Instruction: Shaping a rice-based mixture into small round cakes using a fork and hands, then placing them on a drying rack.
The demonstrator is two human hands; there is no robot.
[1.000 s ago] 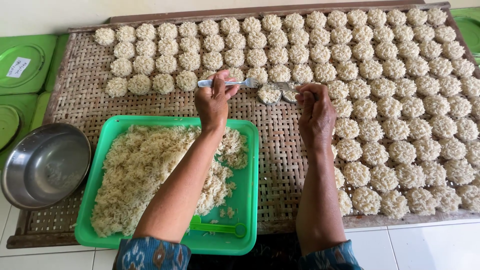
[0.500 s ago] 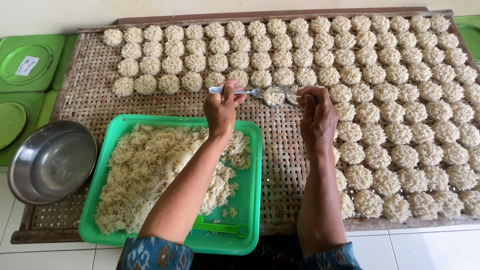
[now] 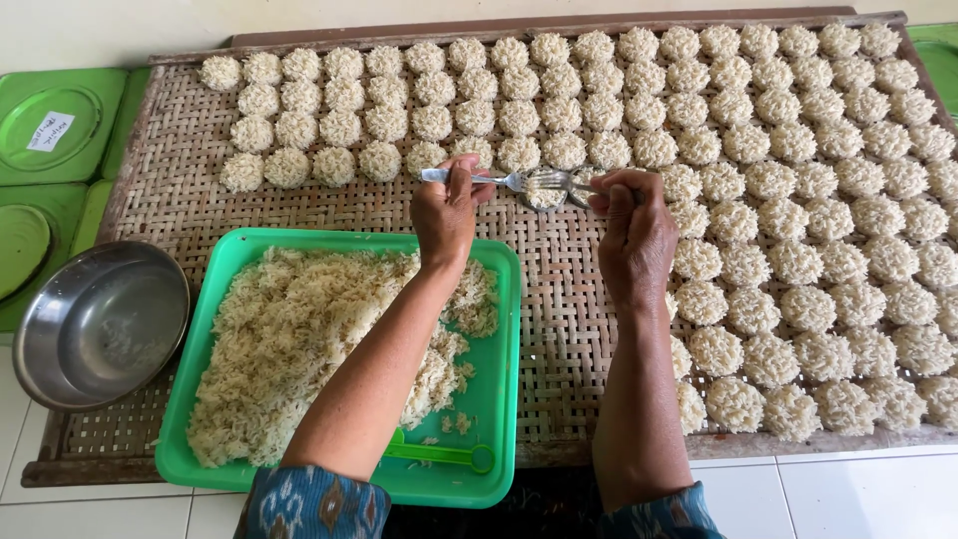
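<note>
Over the woven tray (image 3: 180, 200), my left hand (image 3: 446, 215) and right hand (image 3: 631, 230) each grip a fork (image 3: 477, 179), shaping a noodle clump (image 3: 545, 193) just below the rows; releasing it neatly seems next.

Two bare forearms rise from the bottom edge of the frame, one left of centre and one right of centre. Each upper arm is covered by a short sleeve cut off at the lower border: dark blue fabric with a lighter blue and brownish woven or printed pattern. The left hand (image 3: 445, 213) and right hand (image 3: 631, 236) show no rings, watch or bracelets, and the nails look short and unpainted.
</note>
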